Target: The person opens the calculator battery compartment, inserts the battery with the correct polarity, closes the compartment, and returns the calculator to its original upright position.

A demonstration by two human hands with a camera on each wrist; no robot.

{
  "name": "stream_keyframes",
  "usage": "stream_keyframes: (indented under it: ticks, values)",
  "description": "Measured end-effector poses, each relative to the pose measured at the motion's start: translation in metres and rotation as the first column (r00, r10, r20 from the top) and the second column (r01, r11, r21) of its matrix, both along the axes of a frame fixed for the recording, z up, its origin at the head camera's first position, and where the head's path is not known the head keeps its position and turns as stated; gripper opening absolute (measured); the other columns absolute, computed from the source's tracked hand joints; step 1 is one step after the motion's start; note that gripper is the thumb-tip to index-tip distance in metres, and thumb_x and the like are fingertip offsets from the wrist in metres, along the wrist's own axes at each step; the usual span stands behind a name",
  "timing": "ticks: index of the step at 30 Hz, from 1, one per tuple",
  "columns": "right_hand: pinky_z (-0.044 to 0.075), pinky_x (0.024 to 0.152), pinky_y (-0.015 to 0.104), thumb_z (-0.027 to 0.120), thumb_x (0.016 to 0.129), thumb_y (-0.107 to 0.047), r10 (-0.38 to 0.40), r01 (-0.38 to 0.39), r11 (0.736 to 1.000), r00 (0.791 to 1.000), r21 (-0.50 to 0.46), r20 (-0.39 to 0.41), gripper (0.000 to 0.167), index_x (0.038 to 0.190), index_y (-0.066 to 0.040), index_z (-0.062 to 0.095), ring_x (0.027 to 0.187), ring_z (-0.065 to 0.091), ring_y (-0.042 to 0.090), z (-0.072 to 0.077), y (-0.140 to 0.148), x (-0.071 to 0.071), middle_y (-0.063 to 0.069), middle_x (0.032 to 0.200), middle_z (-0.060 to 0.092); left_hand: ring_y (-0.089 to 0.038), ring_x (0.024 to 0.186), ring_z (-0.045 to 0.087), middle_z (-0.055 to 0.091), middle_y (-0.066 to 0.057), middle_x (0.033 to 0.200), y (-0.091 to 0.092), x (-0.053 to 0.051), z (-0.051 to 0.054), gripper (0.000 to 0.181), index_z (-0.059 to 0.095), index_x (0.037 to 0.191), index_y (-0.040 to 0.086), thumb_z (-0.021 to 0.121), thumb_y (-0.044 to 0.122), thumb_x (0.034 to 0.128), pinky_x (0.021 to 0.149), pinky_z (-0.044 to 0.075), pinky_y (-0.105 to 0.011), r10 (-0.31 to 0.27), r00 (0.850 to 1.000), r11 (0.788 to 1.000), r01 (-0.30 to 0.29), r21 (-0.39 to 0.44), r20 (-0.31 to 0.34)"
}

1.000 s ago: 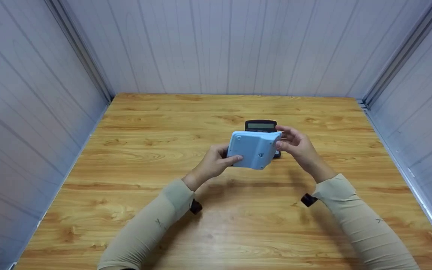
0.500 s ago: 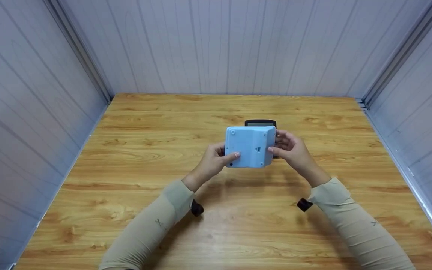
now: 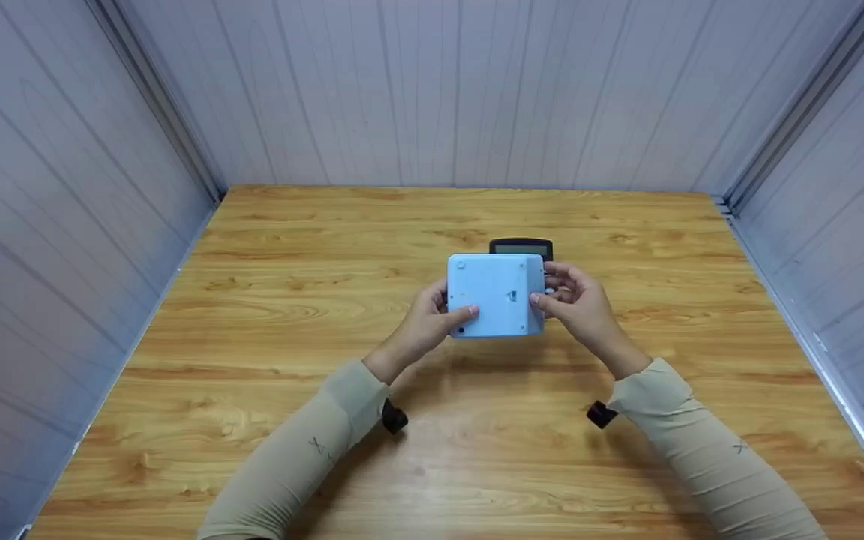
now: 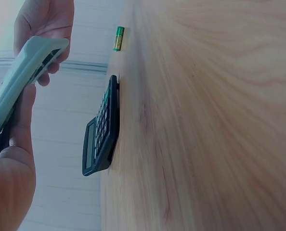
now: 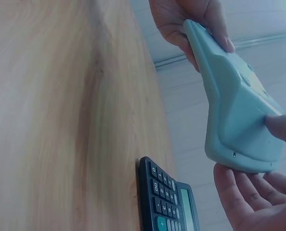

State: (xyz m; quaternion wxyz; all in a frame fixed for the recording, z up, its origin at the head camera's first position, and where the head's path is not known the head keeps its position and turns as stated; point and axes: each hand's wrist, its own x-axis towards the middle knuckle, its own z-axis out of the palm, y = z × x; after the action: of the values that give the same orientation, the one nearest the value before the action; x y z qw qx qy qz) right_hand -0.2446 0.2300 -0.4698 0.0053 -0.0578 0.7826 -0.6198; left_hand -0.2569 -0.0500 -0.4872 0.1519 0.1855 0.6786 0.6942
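A light blue calculator point(image 3: 488, 296) is held up above the table, its back with small screw holes and a latch facing the head camera. My left hand point(image 3: 426, 321) grips its left edge, thumb on the back and fingers behind. At the thicker right end, my right hand point(image 3: 580, 309) pinches it the same way, with the thumb on the sloped back point(image 5: 251, 122). Lying on the table behind it is a black calculator point(image 3: 522, 246), mostly covered in the head view. Its keys and screen show in the left wrist view, where the black calculator point(image 4: 102, 127) is whole.
A green battery point(image 4: 119, 38) lies on the wooden table near the black calculator in the left wrist view. Pale panelled walls point(image 3: 432, 90) close off the back and both sides of the table point(image 3: 312, 247).
The light blue calculator has turned so its back faces the head camera more squarely, and it has shifted slightly left. My right hand has moved left and its thumb now lies on the back.
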Motion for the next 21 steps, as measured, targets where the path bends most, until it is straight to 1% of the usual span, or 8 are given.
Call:
stream_keyframes:
  ticks: [4,8,11,16,18,21]
  values:
    - [0.063,0.084,0.02,0.074,0.102,-0.006,-0.013,0.014,0.998,1.0,0.058,-0.014,0.057,0.154,0.003,0.052,0.105,0.069,0.02,0.001,-0.005,0.003,0.028,0.142,0.062,-0.027,0.133,0.069,0.067,-0.012,0.145,0.0,0.0,-0.001,0.052,0.051,0.157,0.012,0.067,0.009,0.1072,0.105,0.063,-0.043,-0.001,1.0,1.0,0.001,-0.014,0.019]
    - [0.06,0.089,0.019,0.074,0.103,-0.012,-0.016,0.018,0.992,1.0,0.128,-0.015,0.061,0.157,0.001,0.049,0.116,0.066,0.03,0.001,-0.01,0.006,0.026,0.148,0.059,-0.027,0.136,0.067,0.065,-0.01,0.149,0.001,0.0,-0.001,0.055,0.049,0.159,0.015,0.068,0.01,0.1074,0.107,0.062,-0.043,0.009,1.0,0.999,-0.007,-0.053,0.027]
    - [0.059,0.095,0.026,0.075,0.102,-0.016,-0.011,0.013,0.985,1.0,0.17,-0.014,0.065,0.159,0.0,0.047,0.119,0.066,0.034,0.001,-0.013,0.008,0.025,0.149,0.059,-0.028,0.139,0.065,0.063,-0.01,0.152,0.003,0.001,-0.001,0.058,0.047,0.161,0.016,0.069,0.012,0.1072,0.109,0.062,-0.044,0.018,1.0,0.996,-0.017,-0.085,0.011]
    - [0.061,0.101,0.043,0.079,0.1,-0.02,-0.031,0.034,0.977,0.999,0.211,-0.014,0.069,0.159,-0.002,0.046,0.12,0.068,0.036,-0.001,-0.017,0.009,0.024,0.147,0.06,-0.031,0.141,0.063,0.061,-0.014,0.154,0.008,0.005,-0.003,0.061,0.045,0.163,0.013,0.069,0.011,0.1071,0.11,0.06,-0.046,0.022,0.998,0.993,-0.029,-0.113,-0.062]
    - [0.062,0.102,0.047,0.08,0.1,-0.023,-0.045,0.046,0.975,0.999,0.218,-0.009,0.071,0.158,-0.002,0.046,0.121,0.068,0.037,-0.001,-0.019,0.009,0.024,0.146,0.06,-0.032,0.141,0.063,0.061,-0.015,0.155,0.01,0.006,-0.005,0.062,0.044,0.163,0.011,0.069,0.01,0.1071,0.111,0.06,-0.047,0.018,0.996,0.993,-0.027,-0.114,-0.086]
    - [0.061,0.104,0.051,0.082,0.098,-0.025,-0.067,0.065,0.973,0.998,0.221,0.001,0.074,0.158,-0.002,0.044,0.122,0.067,0.039,-0.002,-0.021,0.009,0.025,0.146,0.06,-0.034,0.141,0.063,0.06,-0.017,0.155,0.012,0.009,-0.006,0.063,0.042,0.164,0.01,0.068,0.011,0.1076,0.11,0.06,-0.048,0.008,0.995,0.993,-0.02,-0.117,-0.103]
